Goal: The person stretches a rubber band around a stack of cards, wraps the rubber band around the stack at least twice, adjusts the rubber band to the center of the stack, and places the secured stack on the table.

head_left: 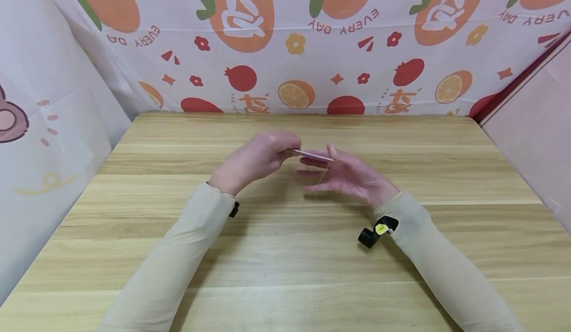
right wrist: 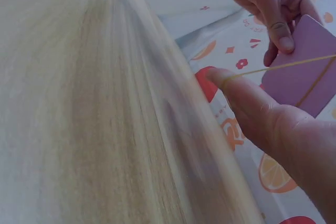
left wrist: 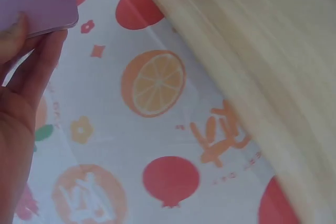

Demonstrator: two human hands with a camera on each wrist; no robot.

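A thin flat purple card [head_left: 314, 155] with rounded corners is held up above the table; its edge looks layered in the left wrist view. My left hand [head_left: 263, 156] grips it by one end, thumb on the purple face [right wrist: 299, 72]. A thin yellow rubber band [right wrist: 283, 65] loops over the thumb of my right hand [head_left: 352, 176] and stretches across to the card. Another strand of band lies against the card's face. My right hand's fingers are spread, with the card's other end close to its thumb.
Below the hands is a wood-grain table [head_left: 285, 262]. A white cloth [head_left: 294, 69] with printed fruit hangs behind the far edge, and pale cloths stand at both sides. Black cameras are worn at both wrists, the right camera [head_left: 368, 238] showing plainly.
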